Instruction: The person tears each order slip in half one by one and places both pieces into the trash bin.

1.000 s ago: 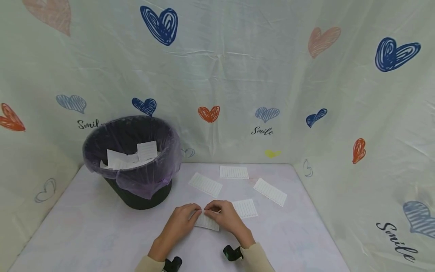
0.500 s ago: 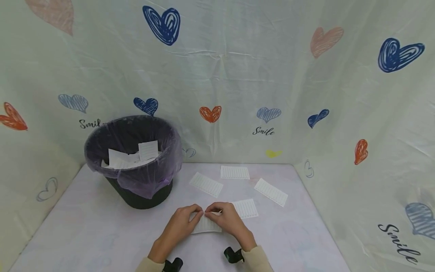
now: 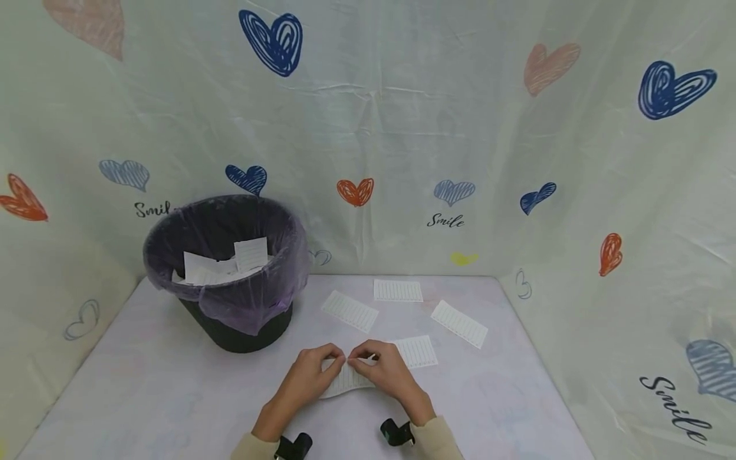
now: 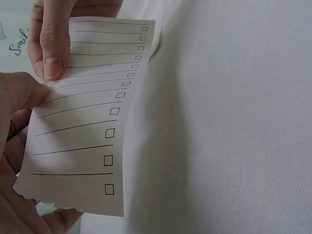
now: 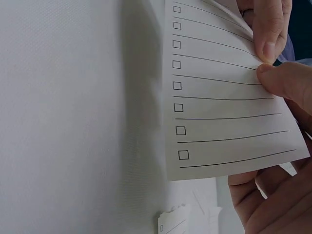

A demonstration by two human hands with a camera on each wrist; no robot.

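Observation:
Both hands hold a lined checklist sheet (image 3: pixel 347 378) low over the front of the table. My left hand (image 3: pixel 309 375) pinches its far edge between thumb and fingers. Right beside it, my right hand (image 3: pixel 386 372) pinches the same edge, the fingertips of the two hands nearly touching. In the left wrist view the checklist sheet (image 4: pixel 83 117) shows ruled lines, small boxes and a ragged short end. The right wrist view shows the sheet (image 5: pixel 219 107) slightly bowed, with no tear visible at the thumbs.
At the back left stands a black bin (image 3: pixel 247 335) with a purple liner (image 3: pixel 253 306) and white paper pieces (image 3: pixel 207 268) inside. Several lined slips lie beyond my hands, among them one slip (image 3: pixel 398 291) near the back edge and another slip (image 3: pixel 416 352) by my right hand.
The sheet's near edge has spread wider and now bows in a curve, where it looked narrower and slanted a second ago. Both hands stay almost in place, still pinching it.

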